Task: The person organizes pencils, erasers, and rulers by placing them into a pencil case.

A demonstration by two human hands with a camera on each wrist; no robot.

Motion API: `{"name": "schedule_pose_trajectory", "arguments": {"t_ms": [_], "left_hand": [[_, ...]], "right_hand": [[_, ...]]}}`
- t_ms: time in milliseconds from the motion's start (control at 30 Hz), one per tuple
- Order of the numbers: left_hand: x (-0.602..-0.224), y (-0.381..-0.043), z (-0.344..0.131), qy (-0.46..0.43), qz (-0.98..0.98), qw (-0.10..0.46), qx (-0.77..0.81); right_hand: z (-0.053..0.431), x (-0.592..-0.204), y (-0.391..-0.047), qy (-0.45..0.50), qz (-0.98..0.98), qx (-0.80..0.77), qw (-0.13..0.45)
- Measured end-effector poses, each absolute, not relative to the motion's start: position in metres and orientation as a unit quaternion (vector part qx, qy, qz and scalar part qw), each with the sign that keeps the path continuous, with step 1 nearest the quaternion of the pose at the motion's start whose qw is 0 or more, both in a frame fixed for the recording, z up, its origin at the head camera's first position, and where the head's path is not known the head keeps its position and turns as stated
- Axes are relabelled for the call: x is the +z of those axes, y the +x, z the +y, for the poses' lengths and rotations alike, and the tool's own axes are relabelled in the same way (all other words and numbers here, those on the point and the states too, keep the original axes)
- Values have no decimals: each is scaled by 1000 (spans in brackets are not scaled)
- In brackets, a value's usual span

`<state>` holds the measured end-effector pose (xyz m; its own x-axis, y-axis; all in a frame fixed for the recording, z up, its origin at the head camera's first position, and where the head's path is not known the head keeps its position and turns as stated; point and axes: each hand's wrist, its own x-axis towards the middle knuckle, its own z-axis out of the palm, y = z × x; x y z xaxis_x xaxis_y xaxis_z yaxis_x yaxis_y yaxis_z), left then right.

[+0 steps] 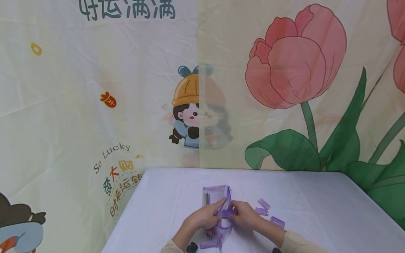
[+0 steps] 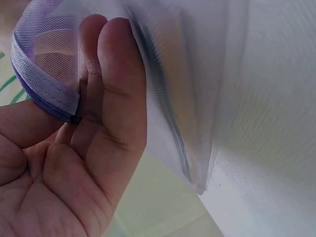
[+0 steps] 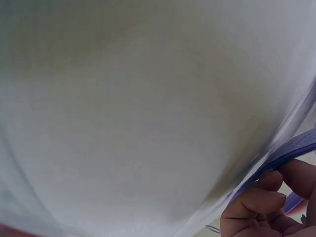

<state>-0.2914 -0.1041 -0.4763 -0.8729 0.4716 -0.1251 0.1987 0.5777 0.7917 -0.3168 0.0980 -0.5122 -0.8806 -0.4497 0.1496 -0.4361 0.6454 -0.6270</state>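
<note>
A see-through purple mesh pencil case (image 1: 216,191) lies lengthwise on the table, with several thin dark pencil-like sticks (image 1: 207,197) along its left side. My left hand (image 1: 207,215) grips the case's opening; in the left wrist view the purple zipper edge (image 2: 42,101) passes between the thumb and the fingers. From the other side my right hand (image 1: 245,214) pinches the zipper edge (image 3: 276,160), as the right wrist view shows. Between the two hands a small purple block (image 1: 227,213) shows at the opening. Whether the right fingers also touch it, I cannot tell.
Several small purple blocks lie right of the case, among them a far one (image 1: 264,203) and a near one (image 1: 277,221) beside the right forearm. A white cloth covers the table (image 1: 164,196). Behind it hangs a printed curtain (image 1: 133,70).
</note>
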Motion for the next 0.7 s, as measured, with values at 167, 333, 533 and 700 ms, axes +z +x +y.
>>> {"name": "schedule_pose_trajectory", "arguments": {"t_ms": [167,333,533,700], "left_hand": [[-476,-291,-104,192,870,169,422],[-475,-291,-104,191,870,170,422],[-475,-291,-104,190,869,169,424],[-477,-291,-103,191,867,171,428]], "right_hand": [[96,-515,-317,-253,903,-346,18],[96,-515,-317,-268,896,-353,16],[92,-515,-315,-274,888,-367,39],[89,-515,-312,-275,882,-378,57]]}}
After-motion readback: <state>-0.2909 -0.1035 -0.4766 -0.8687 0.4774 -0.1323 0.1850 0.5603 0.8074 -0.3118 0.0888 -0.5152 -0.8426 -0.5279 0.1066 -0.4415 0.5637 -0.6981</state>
